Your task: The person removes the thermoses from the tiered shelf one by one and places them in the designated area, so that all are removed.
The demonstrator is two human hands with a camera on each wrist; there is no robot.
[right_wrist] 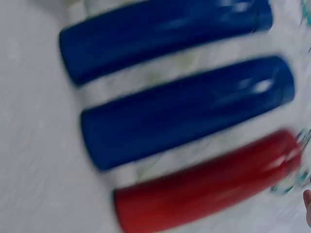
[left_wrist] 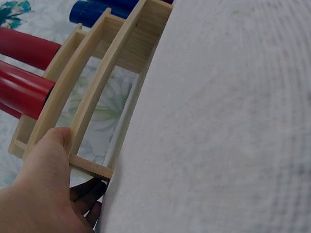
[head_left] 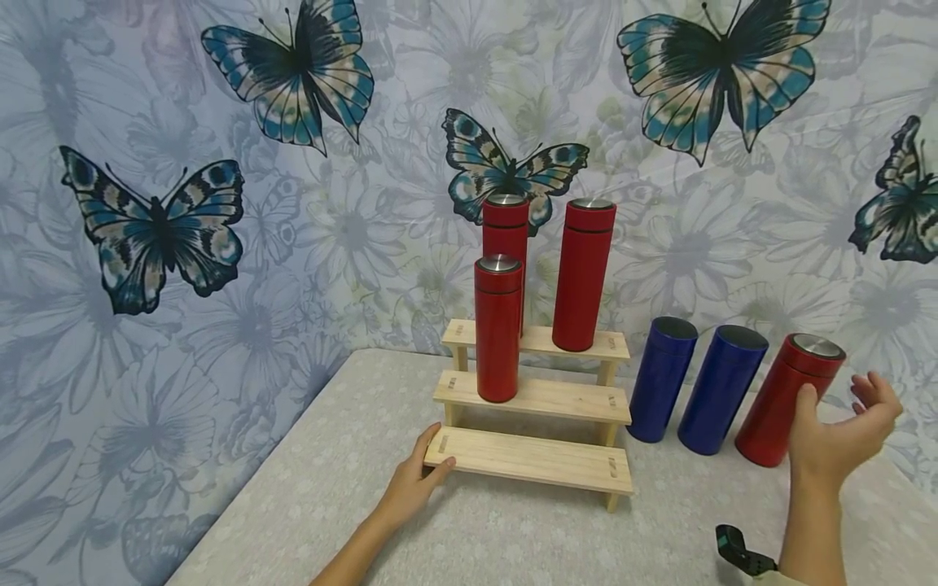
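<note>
My left hand (head_left: 407,487) grips the left end of the lowest step of a three-step wooden stand (head_left: 528,460); in the left wrist view its thumb lies over the plank and its fingers bend round the leg. Two red flasks (head_left: 584,277) stand on the top step, and another red flask (head_left: 498,334) on the left of the middle step. At the right, my right hand (head_left: 843,435) is beside a red flask (head_left: 780,407) on the table, fingers loosely bent. In the right wrist view only a fingertip (right_wrist: 308,206) shows, apart from that flask.
Two blue flasks (head_left: 663,378) stand upright between the stand and the right-hand red flask. A pale patterned cloth covers the table (head_left: 315,456). Behind it hangs a butterfly-print backdrop (head_left: 366,244). A black band (head_left: 740,553) is near my right wrist.
</note>
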